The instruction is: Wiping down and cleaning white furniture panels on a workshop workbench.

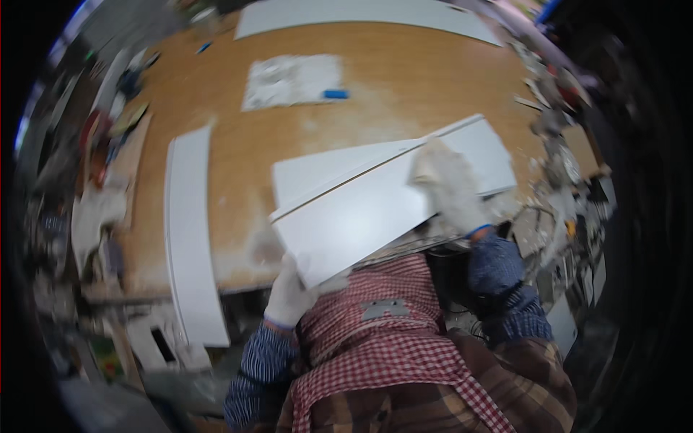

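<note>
A long white panel (354,216) lies tilted across the table's near edge, its left end sticking out toward my body. Its near left corner is in my left hand (290,294), which wears a white glove and is closed on it. My right hand (465,209), also gloved and smeared by motion, presses a cream cloth (435,169) on the panel's right part. The fingers there are mostly hidden, bunched round the cloth. Under this panel rests a second white panel (310,173), turned at a different angle.
A narrow white panel (191,238) overhangs the wooden table (238,155) at the left. Farther back are a white sheet (285,81), a small blue block (336,94) and another long white panel (361,13). Clutter lines both sides, including a brown cardboard piece (580,150) at the right.
</note>
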The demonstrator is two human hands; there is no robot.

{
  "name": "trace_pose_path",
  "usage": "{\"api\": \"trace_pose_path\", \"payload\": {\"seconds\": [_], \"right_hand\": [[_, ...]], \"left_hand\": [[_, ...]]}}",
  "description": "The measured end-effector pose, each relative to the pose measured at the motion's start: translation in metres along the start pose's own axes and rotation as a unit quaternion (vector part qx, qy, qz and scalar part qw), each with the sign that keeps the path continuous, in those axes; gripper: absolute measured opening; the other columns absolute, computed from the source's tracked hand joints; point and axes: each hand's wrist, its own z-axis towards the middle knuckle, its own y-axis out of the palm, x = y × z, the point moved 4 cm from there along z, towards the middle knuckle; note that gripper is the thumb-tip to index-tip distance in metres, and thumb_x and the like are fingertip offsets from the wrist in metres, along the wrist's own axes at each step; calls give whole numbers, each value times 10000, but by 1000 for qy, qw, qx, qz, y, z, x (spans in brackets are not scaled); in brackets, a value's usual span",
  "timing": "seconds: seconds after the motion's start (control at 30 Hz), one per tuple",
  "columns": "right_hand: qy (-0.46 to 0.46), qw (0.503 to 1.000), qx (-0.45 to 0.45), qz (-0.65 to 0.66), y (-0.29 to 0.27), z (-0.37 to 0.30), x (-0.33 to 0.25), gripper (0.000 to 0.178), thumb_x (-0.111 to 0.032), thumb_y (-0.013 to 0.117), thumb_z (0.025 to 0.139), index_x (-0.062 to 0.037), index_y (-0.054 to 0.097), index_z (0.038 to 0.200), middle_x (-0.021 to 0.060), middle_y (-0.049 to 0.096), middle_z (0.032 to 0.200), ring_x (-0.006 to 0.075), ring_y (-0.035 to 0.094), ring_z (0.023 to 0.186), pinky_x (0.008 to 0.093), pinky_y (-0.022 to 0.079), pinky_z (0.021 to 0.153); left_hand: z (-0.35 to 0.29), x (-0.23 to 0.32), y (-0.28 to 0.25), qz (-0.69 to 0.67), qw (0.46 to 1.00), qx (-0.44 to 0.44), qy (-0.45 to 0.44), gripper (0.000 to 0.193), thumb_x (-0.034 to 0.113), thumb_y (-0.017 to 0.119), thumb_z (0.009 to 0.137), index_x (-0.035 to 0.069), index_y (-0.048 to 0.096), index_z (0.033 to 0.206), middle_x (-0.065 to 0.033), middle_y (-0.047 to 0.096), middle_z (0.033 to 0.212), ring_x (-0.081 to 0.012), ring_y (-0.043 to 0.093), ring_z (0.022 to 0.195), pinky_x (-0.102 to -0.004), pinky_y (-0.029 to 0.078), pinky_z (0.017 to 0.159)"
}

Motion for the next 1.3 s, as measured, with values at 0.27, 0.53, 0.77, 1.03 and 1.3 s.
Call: {"api": "trace_pose_path", "payload": {"seconds": [0.27,0.53,0.77,1.03,1.3], "right_hand": [[-201,971,-9,127,36,-6,-158,368,-171,642,757,-39,594,1098,146,589,1158,338,546,1146,445,404,1061],[64,969,114,-208,-7,5,168,443,-254,598,928,-90,561,1338,176,550,1378,353,463,1311,485,349,1109],[41,993,7,-110,30,62,49,446,-263,556,974,-51,536,1366,161,505,1440,327,424,1363,491,293,1155],[-261,947,-111,149,62,-3,-230,430,-163,643,770,-72,595,1188,125,586,1227,337,533,1194,497,381,1084],[-37,997,-59,26,-2,-20,-23,511,-191,548,959,-6,510,1434,225,506,1467,403,401,1418,505,220,1235]], "left_hand": [[-7,9,-28,37,982,175,57,568,447,483,1059,-29,479,1368,-200,645,1274,-333,697,1083,-508,647,748],[-8,19,-19,108,989,97,-16,544,414,514,1049,-72,510,1294,-239,689,1137,-370,735,883,-407,667,589],[-6,27,-22,113,991,70,0,582,366,490,1064,-141,445,1345,-280,657,1196,-419,717,967,-418,671,651],[-3,28,-28,-158,985,55,49,939,764,352,952,17,337,1521,-197,423,1537,-421,517,1323,-645,523,952],[-10,30,4,-119,992,21,-36,908,743,291,985,38,247,1555,-190,439,1524,-452,494,1341,-708,470,982]]}}
